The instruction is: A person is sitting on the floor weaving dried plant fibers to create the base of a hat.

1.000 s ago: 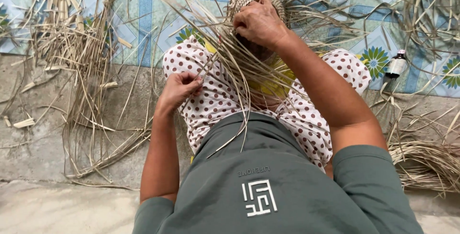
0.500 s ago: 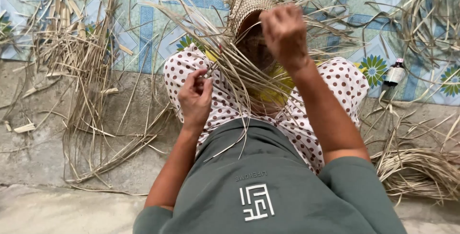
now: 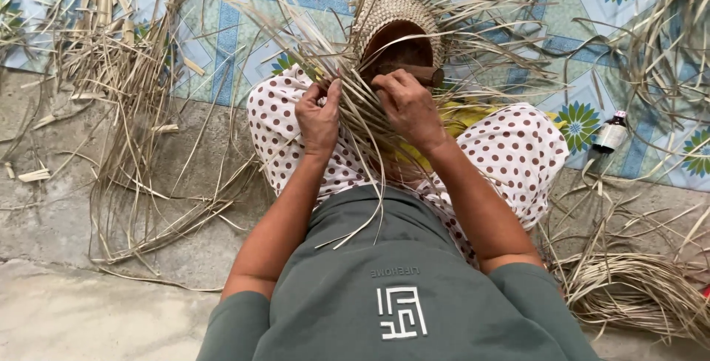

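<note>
Head view, looking down at a seated person's lap: left hand (image 3: 318, 117) fingers curled shut, pinching a bunch of dry straw strands (image 3: 362, 135) that fan out from a half-woven basket (image 3: 392, 17); right hand (image 3: 410, 109) lies palm-down over the same strands just beside the left, fingers bent and pressing on them, thumb side toward the basket, whether it actually clamps a strand cannot be told. Basket sits on the knees ahead of both hands, tilted with its dark opening facing the camera, loose unwoven ends sticking out all round the rim. A brown wooden piece (image 3: 421, 74) shows at the basket mouth, touching the right hand's fingertips. Lap is covered by white cloth with dark red dots (image 3: 518, 154), a yellow patch (image 3: 462, 117) showing under the right wrist. Grey-green shirt (image 3: 399, 287) fills the bottom of the frame. Loose straw pile (image 3: 126, 72) on the left, well apart from the hands; coiled straw bundle (image 3: 636, 287) at lower right. Small dark bottle (image 3: 611, 133) lies on the patterned floor mat (image 3: 222, 35) to the right of the knee
</note>
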